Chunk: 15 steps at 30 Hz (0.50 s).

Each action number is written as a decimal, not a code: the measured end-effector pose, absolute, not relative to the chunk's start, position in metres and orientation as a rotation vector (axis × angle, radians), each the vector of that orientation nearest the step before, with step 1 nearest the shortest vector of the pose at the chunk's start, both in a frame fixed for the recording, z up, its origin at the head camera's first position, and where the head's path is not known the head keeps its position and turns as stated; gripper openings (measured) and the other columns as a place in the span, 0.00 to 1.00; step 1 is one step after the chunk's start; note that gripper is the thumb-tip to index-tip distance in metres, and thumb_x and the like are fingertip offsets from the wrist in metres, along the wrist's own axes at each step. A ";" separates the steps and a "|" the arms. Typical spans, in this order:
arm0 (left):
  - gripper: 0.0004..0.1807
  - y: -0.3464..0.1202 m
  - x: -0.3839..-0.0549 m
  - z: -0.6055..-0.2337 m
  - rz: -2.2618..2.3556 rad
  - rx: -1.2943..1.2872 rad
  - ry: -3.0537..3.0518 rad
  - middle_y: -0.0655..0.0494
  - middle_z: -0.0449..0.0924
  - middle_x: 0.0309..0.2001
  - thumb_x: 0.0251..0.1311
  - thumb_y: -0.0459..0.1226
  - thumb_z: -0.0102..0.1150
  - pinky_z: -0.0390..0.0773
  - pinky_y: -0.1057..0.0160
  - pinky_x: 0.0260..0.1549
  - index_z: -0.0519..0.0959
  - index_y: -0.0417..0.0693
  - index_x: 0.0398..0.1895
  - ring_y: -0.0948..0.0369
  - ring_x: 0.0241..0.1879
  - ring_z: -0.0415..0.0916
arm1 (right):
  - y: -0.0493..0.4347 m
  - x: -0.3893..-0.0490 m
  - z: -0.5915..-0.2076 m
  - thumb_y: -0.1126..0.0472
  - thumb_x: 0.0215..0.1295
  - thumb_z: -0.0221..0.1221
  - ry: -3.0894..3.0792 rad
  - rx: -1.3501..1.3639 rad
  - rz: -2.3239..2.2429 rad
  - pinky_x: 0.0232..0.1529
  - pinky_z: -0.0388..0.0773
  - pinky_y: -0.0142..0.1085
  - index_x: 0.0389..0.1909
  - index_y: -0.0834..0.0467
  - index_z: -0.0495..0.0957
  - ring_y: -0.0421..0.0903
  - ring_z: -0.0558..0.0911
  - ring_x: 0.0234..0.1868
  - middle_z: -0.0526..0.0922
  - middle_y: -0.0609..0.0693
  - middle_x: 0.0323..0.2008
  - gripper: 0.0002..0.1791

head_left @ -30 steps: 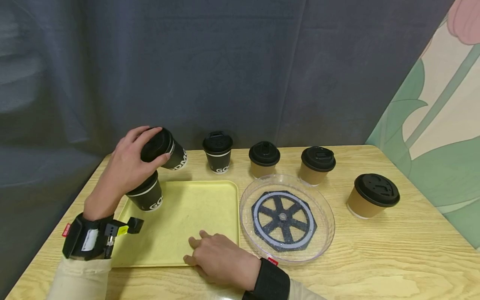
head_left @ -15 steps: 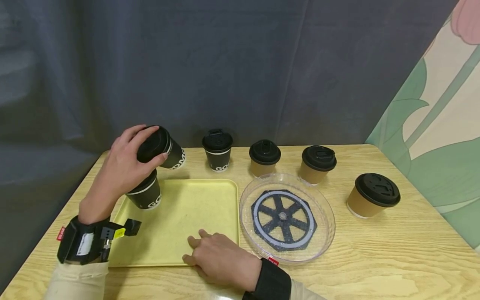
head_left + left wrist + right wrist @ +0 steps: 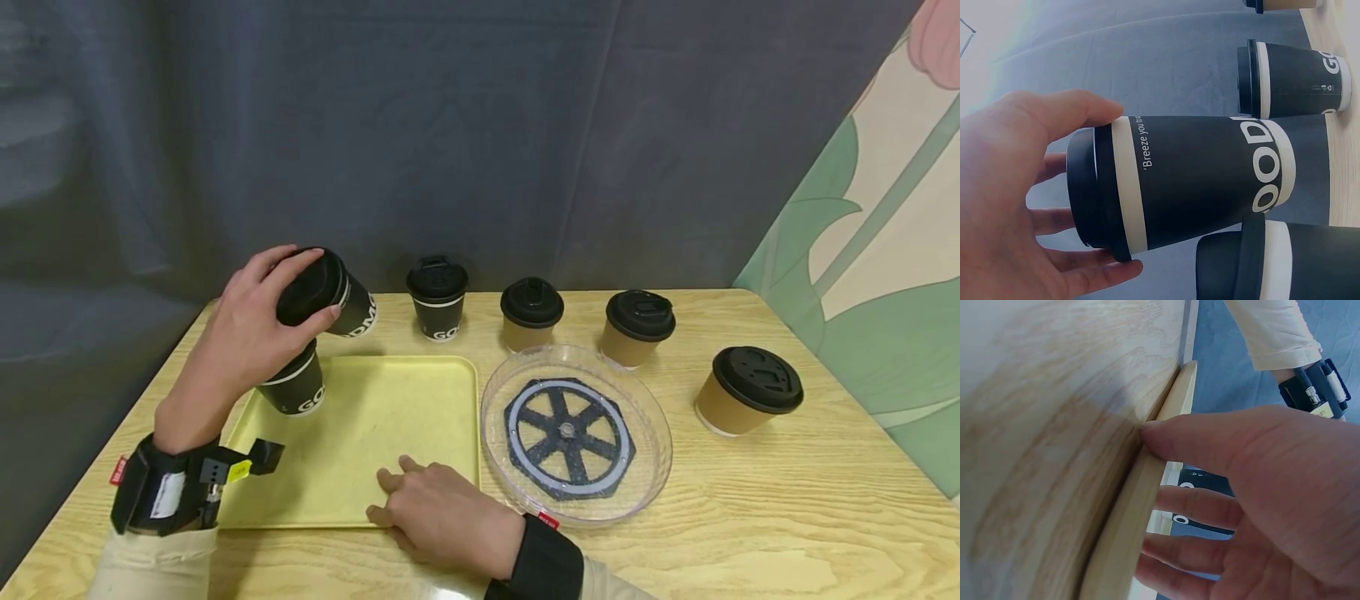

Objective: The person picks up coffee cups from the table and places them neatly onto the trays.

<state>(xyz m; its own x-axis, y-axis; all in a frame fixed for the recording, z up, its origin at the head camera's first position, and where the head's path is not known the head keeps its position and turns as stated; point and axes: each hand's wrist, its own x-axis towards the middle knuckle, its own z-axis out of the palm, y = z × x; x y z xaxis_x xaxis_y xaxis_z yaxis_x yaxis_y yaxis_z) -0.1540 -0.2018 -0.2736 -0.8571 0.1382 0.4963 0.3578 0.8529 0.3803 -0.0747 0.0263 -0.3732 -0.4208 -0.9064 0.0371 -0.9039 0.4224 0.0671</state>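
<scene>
My left hand [image 3: 258,321] holds a black paper coffee cup [image 3: 1204,175] with white lettering by its black lid, thumb on one side and fingers on the other. The cup's base appears raised off the table in the left wrist view. Just in front, a similar black cup [image 3: 296,387] stands at the back left corner of the yellow tray [image 3: 375,417], its lid partly hidden by my left hand. My right hand [image 3: 438,517] holds the tray's front rim, with the thumb outside and the other fingers over the inside.
Another black cup [image 3: 438,304] stands behind the tray. Three brown cups with black lids, one at the left [image 3: 531,317], a middle cup [image 3: 636,329] and a right cup [image 3: 746,392], are farther right. A clear round dish [image 3: 652,467] sits beside the tray. A dark curtain [image 3: 465,142] hangs behind.
The hands and the held cup stay nearly in place. The whole head view has shifted slightly.
</scene>
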 end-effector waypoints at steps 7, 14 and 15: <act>0.35 -0.198 -0.151 -0.273 -0.643 -0.392 -2.559 0.40 0.63 0.67 0.56 0.45 0.66 0.64 0.34 0.59 0.69 0.54 0.68 0.36 0.63 0.62 | 0.027 -0.074 -0.373 0.53 0.72 0.53 -2.622 1.646 -0.051 0.21 0.66 0.28 0.44 0.40 0.83 0.42 0.78 0.36 0.77 0.42 0.37 0.10; 0.35 -0.197 -0.146 -0.271 -0.641 -0.407 -2.547 0.40 0.63 0.67 0.55 0.45 0.67 0.63 0.33 0.59 0.70 0.54 0.67 0.35 0.63 0.62 | 0.026 -0.074 -0.373 0.52 0.72 0.52 -2.616 1.643 -0.059 0.21 0.65 0.27 0.44 0.39 0.83 0.42 0.78 0.36 0.77 0.41 0.37 0.10; 0.35 -0.196 -0.146 -0.271 -0.640 -0.408 -2.546 0.40 0.63 0.67 0.55 0.45 0.67 0.63 0.34 0.58 0.70 0.54 0.67 0.35 0.63 0.62 | 0.026 -0.074 -0.372 0.52 0.73 0.52 -2.616 1.642 -0.064 0.21 0.66 0.27 0.44 0.39 0.83 0.42 0.78 0.36 0.77 0.41 0.37 0.10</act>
<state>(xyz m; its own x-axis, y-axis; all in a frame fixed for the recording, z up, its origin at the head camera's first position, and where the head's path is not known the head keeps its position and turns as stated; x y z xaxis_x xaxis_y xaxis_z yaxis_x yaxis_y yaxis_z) -0.1457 -0.1965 -0.2707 -0.8403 0.1654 0.5163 0.3900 0.8460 0.3635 -0.0738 0.0263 -0.3722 -0.4342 -0.9005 0.0221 -0.8984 0.4347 0.0624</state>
